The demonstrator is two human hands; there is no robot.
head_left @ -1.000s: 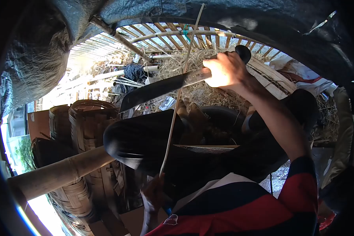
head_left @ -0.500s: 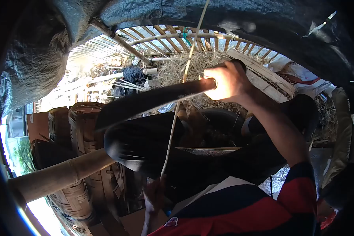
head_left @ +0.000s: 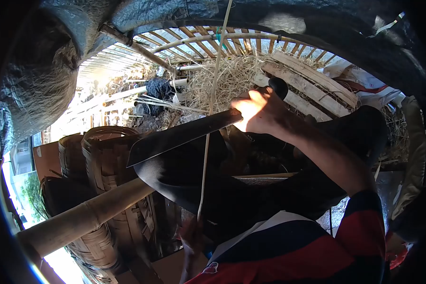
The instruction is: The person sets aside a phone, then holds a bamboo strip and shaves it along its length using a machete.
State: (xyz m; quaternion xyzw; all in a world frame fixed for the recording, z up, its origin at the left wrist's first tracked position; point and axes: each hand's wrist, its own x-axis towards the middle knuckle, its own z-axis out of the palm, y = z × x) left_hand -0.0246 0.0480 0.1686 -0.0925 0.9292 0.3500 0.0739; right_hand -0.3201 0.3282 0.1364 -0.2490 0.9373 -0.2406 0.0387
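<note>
A long dark machete (head_left: pixel 184 134) lies across the upper middle of the view, its broad blade pointing left. My right hand (head_left: pixel 260 112) is wrapped around its handle, in bright sunlight. Low in the view, my left hand (head_left: pixel 192 234) is closed on the lower end of a thin bamboo strip (head_left: pixel 215 78). The strip rises steeply past the top edge, and the blade crosses it near the handle. Whether the edge touches the strip, I cannot tell. My dark-clothed knee (head_left: pixel 156 173) is under the blade's tip.
A thick bamboo pole (head_left: pixel 87 213) runs in from the lower left beside woven baskets (head_left: pixel 106 165). Shavings (head_left: pixel 241 71) and split bamboo slats (head_left: pixel 312 90) cover the ground ahead, before a slatted bamboo fence (head_left: pixel 199 45). Dark plastic sheeting (head_left: pixel 38 80) hangs above and left.
My right hand and the machete have moved lower and slightly left in view, and the blade is less blurred. The strip's top end has shifted left. My left hand still holds the strip.
</note>
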